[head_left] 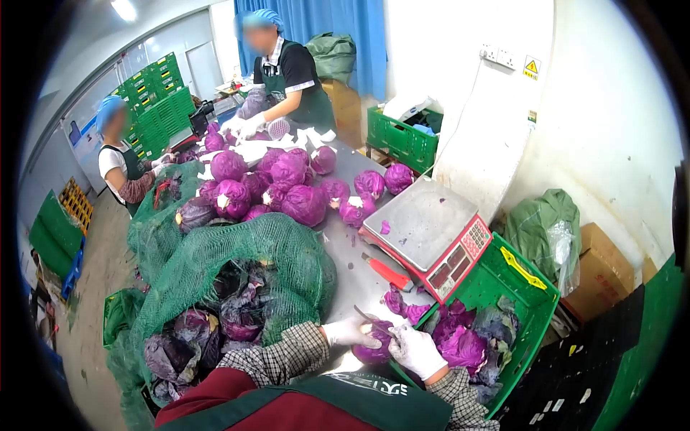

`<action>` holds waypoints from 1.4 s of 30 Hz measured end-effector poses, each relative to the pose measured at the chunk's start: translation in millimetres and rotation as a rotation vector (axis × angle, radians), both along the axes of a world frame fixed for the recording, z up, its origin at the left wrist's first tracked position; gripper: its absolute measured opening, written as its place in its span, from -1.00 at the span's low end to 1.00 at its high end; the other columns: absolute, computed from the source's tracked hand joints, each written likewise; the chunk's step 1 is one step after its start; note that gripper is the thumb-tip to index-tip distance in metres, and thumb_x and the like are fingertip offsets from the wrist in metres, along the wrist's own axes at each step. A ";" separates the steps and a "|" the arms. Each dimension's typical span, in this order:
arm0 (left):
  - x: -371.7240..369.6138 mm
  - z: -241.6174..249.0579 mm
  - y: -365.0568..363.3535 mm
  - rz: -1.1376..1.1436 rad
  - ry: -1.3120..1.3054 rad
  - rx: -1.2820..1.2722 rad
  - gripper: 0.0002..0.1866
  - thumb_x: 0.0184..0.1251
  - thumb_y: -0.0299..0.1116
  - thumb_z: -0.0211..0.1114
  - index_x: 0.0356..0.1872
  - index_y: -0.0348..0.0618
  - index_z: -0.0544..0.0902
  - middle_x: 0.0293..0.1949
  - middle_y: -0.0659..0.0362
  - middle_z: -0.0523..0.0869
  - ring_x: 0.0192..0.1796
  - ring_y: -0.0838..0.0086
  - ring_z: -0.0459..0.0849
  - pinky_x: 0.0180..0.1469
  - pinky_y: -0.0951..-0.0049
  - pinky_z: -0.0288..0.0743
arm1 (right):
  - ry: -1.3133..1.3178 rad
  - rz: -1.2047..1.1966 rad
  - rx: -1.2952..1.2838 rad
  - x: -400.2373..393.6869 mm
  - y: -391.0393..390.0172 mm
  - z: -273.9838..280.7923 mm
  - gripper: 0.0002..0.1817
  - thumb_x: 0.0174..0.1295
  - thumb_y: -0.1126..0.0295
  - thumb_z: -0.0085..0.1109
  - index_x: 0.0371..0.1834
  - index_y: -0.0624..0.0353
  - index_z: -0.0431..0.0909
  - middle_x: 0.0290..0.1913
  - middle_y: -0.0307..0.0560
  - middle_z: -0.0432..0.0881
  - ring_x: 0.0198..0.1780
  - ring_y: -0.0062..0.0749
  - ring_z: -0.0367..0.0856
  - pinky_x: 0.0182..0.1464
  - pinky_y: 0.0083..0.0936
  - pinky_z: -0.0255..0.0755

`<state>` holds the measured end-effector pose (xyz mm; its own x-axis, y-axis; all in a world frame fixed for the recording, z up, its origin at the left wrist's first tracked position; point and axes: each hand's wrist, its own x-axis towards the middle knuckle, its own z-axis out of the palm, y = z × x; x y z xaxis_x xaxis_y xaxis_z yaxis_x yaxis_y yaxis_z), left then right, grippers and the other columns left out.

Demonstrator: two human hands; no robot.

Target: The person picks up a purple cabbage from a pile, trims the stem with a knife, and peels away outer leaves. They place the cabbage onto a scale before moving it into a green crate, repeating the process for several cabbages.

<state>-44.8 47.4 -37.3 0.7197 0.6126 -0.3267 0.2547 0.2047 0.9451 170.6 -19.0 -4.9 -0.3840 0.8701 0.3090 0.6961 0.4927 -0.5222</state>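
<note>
A purple cabbage [371,350] sits in front of my body at the table's near edge. My left hand [349,332] is wrapped round its left side, in a white glove. At its upper right, my gloved right hand [417,352] is closed on a thin dark-bladed knife [373,318], the blade lying across the top of the cabbage. Its handle is hidden in the fist. Torn purple leaves [404,305] lie on the table just beyond the hands. A red-handled cutter [388,274] rests beside the scale.
A red-framed scale [424,226] stands ahead right, above a green crate [532,316] with loose leaves. To the left, a green mesh sack [215,251] bulges with dark cabbages. Several trimmed cabbages [287,170] are heaped at mid-table. Two co-workers [302,86] stand beyond.
</note>
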 end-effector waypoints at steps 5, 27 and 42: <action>-2.8 -7.8 -4.0 0.071 0.056 -0.055 -0.19 0.07 -0.25 0.54 0.32 -0.32 0.33 0.16 0.00 0.56 0.22 0.36 0.51 0.30 0.39 0.38 | 0.302 -0.125 -0.109 -1.9 7.5 -39.6 -0.84 0.15 0.47 0.14 -0.21 0.24 0.58 -0.28 0.04 0.65 -0.34 -0.21 0.68 -0.26 -0.37 0.56; 5.9 -1.3 -29.3 0.429 -0.227 -0.008 -0.07 -0.01 -0.47 0.57 0.38 -0.34 0.18 0.15 0.05 0.54 0.17 0.43 0.55 0.26 0.40 0.46 | 0.618 -0.021 -0.280 -9.2 9.7 -16.5 -0.67 0.19 0.45 0.33 0.01 0.27 0.57 -0.06 -0.04 0.54 -0.06 -0.34 0.62 0.00 -0.54 0.53; 10.0 -21.3 -37.2 0.455 -0.460 -0.339 -0.24 0.13 -0.59 0.44 0.37 -0.23 0.28 0.23 0.10 0.51 0.25 0.38 0.51 0.28 0.33 0.48 | 1.033 -0.347 -0.580 -15.2 4.3 -23.5 -0.83 0.38 0.38 0.10 -0.31 0.25 0.53 -0.53 -0.25 0.50 -0.60 -0.65 0.44 -0.57 -0.63 0.30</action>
<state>-34.8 10.1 -58.7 0.5285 0.8022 -0.2776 -0.3326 0.4966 0.8018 155.4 -14.7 -28.5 0.0901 0.9867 -0.1351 -0.1249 -0.1234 -0.9845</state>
